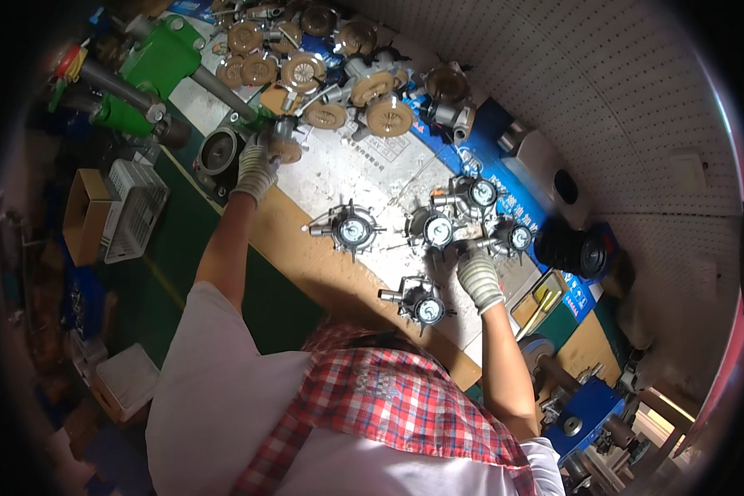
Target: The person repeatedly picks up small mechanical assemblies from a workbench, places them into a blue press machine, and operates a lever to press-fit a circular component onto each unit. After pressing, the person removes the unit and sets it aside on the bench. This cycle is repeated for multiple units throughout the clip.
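Observation:
My left hand (pixel 257 172), in a striped knit glove, is closed at the side of a grey metal housing with a brown disc (pixel 285 149), beside the round fixture of the green press. Its fingertips are partly hidden. At the right of the work surface my right hand (pixel 480 279), gloved the same way, has its fingers closed about the stub of a metal housing with a shiny round centre (pixel 517 239). Similar metal housings with radial arms (pixel 355 231) lie nearby on the cardboard, one of them (pixel 422 302) close to the bench's near edge.
Many brown-disc housings (pixel 388 116) are heaped at the back. A green press (pixel 161 62) stands at the far left, above a round metal fixture (pixel 219 153). A white crate (pixel 136 207) is at left. Black rings (pixel 583 252) and a blue machine (pixel 583 422) are at right.

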The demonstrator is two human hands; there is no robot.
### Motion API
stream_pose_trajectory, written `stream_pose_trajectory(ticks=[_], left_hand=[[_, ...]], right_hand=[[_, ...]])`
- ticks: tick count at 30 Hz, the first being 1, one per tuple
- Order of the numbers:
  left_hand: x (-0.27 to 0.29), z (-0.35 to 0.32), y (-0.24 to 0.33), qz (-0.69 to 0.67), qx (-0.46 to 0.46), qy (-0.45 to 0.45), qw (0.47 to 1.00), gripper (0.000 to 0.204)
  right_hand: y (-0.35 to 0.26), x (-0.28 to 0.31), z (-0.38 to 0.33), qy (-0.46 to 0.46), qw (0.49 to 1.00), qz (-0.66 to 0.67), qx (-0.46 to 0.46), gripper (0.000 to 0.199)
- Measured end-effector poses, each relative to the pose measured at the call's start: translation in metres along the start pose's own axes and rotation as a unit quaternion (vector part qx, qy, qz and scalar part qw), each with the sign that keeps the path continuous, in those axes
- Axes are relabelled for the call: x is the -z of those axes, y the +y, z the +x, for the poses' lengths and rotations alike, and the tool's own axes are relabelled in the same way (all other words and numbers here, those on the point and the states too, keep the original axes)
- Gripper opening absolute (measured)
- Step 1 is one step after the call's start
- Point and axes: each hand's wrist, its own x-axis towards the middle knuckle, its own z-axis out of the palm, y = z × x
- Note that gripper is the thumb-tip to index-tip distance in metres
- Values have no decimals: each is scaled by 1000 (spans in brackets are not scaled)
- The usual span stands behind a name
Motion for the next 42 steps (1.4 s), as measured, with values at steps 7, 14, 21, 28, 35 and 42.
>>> stream_pose_trajectory(ticks=[7, 14, 21, 28, 35, 42], left_hand=[[-28, -88, 53, 42, -153, -105, 982, 19], [49, -60, 126, 69, -107, -578, 806, 51], [62, 131, 202, -27, 35, -46, 998, 56], [30, 141, 193, -103, -64, 64, 991, 46], [15, 24, 192, -141, -328, 62, 932, 45], [-36, -15, 199, 23, -325, -96, 941, 46]], right_hand=[[-18, 18, -12, 17, 999, 46, 23, 20], [-98, 55, 48, 15, 996, -28, 84, 25], [-131, 51, 134, 86, 986, -17, 141, 26], [-88, 55, 80, 13, 996, 70, 57, 26], [0, 26, -7, 38, 983, 173, -48, 19], [15, 21, -77, 66, 952, 294, -50, 23]])
